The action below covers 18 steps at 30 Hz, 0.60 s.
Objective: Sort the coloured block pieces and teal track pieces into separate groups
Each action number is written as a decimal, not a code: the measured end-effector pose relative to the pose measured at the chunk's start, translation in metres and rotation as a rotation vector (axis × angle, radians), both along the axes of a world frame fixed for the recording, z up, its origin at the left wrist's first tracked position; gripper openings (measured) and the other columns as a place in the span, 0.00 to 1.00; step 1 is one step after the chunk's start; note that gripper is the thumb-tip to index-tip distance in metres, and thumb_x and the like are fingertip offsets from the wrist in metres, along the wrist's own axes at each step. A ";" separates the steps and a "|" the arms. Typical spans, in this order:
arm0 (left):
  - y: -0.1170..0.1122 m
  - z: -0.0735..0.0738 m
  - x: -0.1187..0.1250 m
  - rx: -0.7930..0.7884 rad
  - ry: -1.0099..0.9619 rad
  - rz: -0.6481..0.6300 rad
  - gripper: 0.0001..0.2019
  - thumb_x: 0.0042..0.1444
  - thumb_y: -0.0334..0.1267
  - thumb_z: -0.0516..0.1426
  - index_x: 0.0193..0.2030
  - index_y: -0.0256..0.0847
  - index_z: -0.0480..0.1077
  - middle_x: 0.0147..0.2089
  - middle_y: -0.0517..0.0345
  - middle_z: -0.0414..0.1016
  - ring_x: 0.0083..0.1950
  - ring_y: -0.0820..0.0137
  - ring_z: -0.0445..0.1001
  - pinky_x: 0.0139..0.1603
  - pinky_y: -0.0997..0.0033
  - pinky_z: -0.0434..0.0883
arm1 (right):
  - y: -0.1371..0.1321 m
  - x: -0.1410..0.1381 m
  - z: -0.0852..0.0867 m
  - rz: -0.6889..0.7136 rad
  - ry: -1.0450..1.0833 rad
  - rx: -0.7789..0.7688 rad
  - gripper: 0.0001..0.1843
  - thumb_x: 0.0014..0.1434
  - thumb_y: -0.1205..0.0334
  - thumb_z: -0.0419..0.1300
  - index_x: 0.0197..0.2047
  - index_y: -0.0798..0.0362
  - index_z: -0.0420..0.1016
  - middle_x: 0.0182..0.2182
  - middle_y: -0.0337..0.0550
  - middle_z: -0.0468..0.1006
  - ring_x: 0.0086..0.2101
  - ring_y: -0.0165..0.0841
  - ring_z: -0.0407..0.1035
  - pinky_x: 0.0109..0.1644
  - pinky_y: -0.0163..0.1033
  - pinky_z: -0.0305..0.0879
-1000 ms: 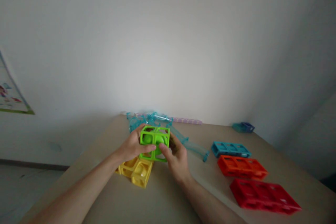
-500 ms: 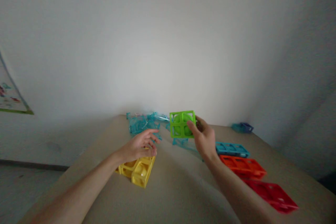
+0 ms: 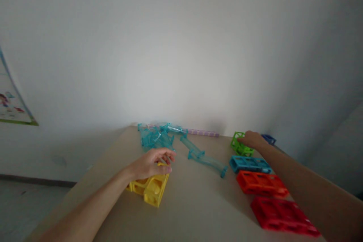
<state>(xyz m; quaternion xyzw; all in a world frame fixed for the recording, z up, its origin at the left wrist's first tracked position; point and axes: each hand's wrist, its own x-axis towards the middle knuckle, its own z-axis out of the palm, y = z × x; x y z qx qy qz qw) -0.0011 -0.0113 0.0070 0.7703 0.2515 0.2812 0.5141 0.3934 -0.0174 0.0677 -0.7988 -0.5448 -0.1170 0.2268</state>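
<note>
At the far right of the table, my right hand has its fingers closed on a green open-frame block, partly covered by the hand. The block is at the back end of a column of coloured frame blocks, just beyond the light-blue one. My left hand hovers over the yellow frame blocks at the left, its fingers loosely bent and apart, holding nothing. Whether it touches the yellow blocks I cannot tell.
Orange and red frame blocks lie nearer on the right. Clear teal track pieces are heaped at the back left, with curved tubes in the middle. A patterned purple strip lies along the wall.
My right hand has carried the green block from the middle rightward and down, to the back of the coloured row. My left hand has stayed nearly in place over the yellow blocks.
</note>
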 end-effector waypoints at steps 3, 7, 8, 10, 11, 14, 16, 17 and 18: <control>0.000 0.002 0.001 -0.054 -0.057 0.008 0.22 0.50 0.42 0.64 0.51 0.38 0.70 0.47 0.48 0.72 0.45 0.63 0.71 0.44 0.65 0.69 | 0.002 -0.006 0.003 0.022 -0.013 0.020 0.16 0.63 0.58 0.57 0.53 0.53 0.68 0.51 0.47 0.70 0.46 0.37 0.69 0.47 0.47 0.69; 0.005 0.003 -0.001 -0.157 -0.315 0.170 0.16 0.53 0.42 0.61 0.46 0.36 0.74 0.42 0.47 0.75 0.43 0.63 0.72 0.42 0.68 0.68 | -0.002 -0.046 0.005 0.093 -0.041 0.058 0.22 0.58 0.52 0.61 0.49 0.60 0.71 0.47 0.58 0.72 0.48 0.46 0.68 0.49 0.51 0.66; 0.007 0.003 -0.001 -0.193 -0.400 0.213 0.15 0.53 0.42 0.60 0.44 0.36 0.74 0.41 0.47 0.76 0.42 0.63 0.73 0.41 0.68 0.68 | -0.009 -0.066 0.001 0.193 -0.053 0.091 0.24 0.57 0.50 0.61 0.50 0.60 0.71 0.46 0.61 0.72 0.48 0.49 0.67 0.51 0.53 0.64; 0.010 0.004 -0.003 -0.287 -0.554 0.250 0.14 0.54 0.42 0.59 0.43 0.35 0.74 0.40 0.46 0.76 0.41 0.63 0.73 0.39 0.67 0.69 | -0.030 -0.117 -0.017 0.525 -0.007 0.143 0.28 0.57 0.47 0.59 0.56 0.55 0.66 0.49 0.58 0.71 0.50 0.48 0.66 0.54 0.53 0.61; 0.011 0.004 -0.004 -0.336 -0.615 0.246 0.14 0.54 0.42 0.58 0.43 0.34 0.74 0.39 0.46 0.76 0.40 0.63 0.73 0.38 0.67 0.69 | -0.042 -0.145 -0.029 0.689 0.060 0.106 0.32 0.56 0.45 0.59 0.59 0.52 0.62 0.51 0.56 0.70 0.50 0.47 0.66 0.55 0.52 0.61; 0.012 0.007 -0.008 -0.448 -0.763 0.202 0.13 0.54 0.39 0.57 0.42 0.33 0.75 0.37 0.48 0.75 0.39 0.64 0.73 0.37 0.67 0.70 | -0.073 -0.219 -0.067 0.939 0.252 -0.001 0.56 0.42 0.40 0.68 0.67 0.52 0.47 0.60 0.56 0.60 0.57 0.50 0.58 0.60 0.52 0.58; 0.011 0.010 -0.011 -0.517 -0.854 0.170 0.12 0.54 0.38 0.57 0.41 0.33 0.75 0.36 0.49 0.75 0.38 0.65 0.73 0.37 0.66 0.71 | -0.080 -0.246 -0.085 0.971 0.314 -0.058 0.60 0.37 0.44 0.71 0.67 0.53 0.46 0.61 0.57 0.57 0.58 0.51 0.55 0.61 0.53 0.56; 0.011 0.012 -0.013 -0.549 -0.898 0.159 0.12 0.53 0.37 0.57 0.41 0.33 0.75 0.36 0.49 0.75 0.37 0.64 0.73 0.38 0.65 0.72 | -0.079 -0.252 -0.090 0.977 0.325 -0.090 0.56 0.39 0.48 0.71 0.66 0.53 0.49 0.60 0.56 0.57 0.57 0.50 0.57 0.60 0.53 0.57; 0.011 0.015 -0.015 -0.576 -0.940 0.152 0.12 0.52 0.37 0.57 0.41 0.33 0.75 0.36 0.50 0.75 0.37 0.64 0.73 0.38 0.64 0.72 | -0.076 -0.253 -0.093 0.982 0.338 -0.109 0.51 0.40 0.52 0.70 0.65 0.53 0.53 0.58 0.55 0.59 0.55 0.48 0.58 0.59 0.52 0.58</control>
